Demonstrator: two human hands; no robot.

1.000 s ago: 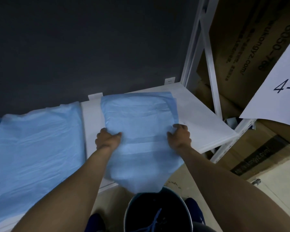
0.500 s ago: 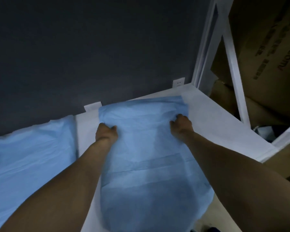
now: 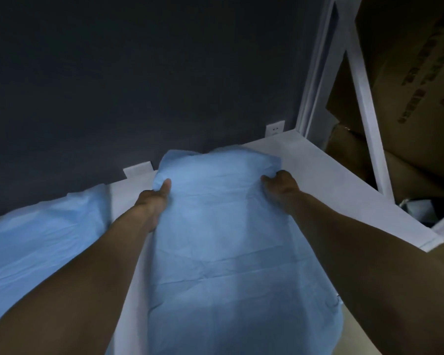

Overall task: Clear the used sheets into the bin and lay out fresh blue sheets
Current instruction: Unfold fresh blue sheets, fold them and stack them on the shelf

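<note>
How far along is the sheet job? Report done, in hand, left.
Done: one blue sheet lies spread at left. In hand: left hand and right hand grip the second sheet at its far end. Left: smooth its bunched far edge; bin out of view.

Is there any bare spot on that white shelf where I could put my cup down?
Roomiest: the shelf at its bare right corner, between the middle sheet, the post and the edge. A narrow bare strip runs between the left sheet and the middle sheet, but the left forearm crosses it. Crowded: the middle, where left hand and right hand grip the sheet.
</note>
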